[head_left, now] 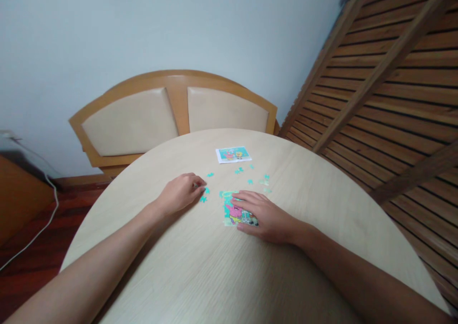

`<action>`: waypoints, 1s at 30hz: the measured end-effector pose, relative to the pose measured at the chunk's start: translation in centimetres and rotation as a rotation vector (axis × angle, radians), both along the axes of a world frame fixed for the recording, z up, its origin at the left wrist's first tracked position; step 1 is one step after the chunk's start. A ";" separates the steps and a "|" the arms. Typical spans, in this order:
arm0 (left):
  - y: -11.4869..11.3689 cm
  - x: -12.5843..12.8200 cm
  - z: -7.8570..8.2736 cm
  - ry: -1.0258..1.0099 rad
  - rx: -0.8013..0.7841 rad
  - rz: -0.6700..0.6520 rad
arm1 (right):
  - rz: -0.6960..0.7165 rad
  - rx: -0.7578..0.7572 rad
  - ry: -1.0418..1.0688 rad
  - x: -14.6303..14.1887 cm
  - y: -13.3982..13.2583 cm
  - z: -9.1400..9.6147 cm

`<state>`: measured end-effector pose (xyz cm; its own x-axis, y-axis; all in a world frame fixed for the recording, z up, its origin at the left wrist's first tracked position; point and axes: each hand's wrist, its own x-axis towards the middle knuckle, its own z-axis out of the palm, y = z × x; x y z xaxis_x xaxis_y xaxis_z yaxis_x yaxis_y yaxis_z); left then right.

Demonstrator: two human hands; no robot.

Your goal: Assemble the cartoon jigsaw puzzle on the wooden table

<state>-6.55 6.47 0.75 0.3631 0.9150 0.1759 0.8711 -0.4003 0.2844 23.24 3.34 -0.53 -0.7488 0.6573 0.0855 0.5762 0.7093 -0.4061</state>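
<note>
A partly assembled cartoon jigsaw puzzle lies on the round pale wooden table. My right hand rests flat on its right side, fingers stretched out over the pieces. My left hand sits to the left of the puzzle with its fingers curled and pinched at a small teal puzzle piece; another teal piece lies just below the fingertips. Several loose teal pieces are scattered beyond the puzzle.
A small reference picture card lies at the far side of the table. Behind the table stands a wooden chair with two beige cushioned panels. A slatted wooden frame leans at the right. A white cable runs along the floor at left.
</note>
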 end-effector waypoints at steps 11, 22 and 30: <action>0.1 0.2 -0.7 -0.021 -0.004 -0.101 | 0.008 0.012 0.008 0.1 0.0 -0.1; 0.1 0.6 -1.3 -0.054 0.013 -0.104 | 0.012 0.028 0.003 0.0 -0.1 0.0; 0.0 1.5 -1.8 -0.086 0.104 -0.101 | -0.012 -0.005 0.005 -0.2 -0.1 0.2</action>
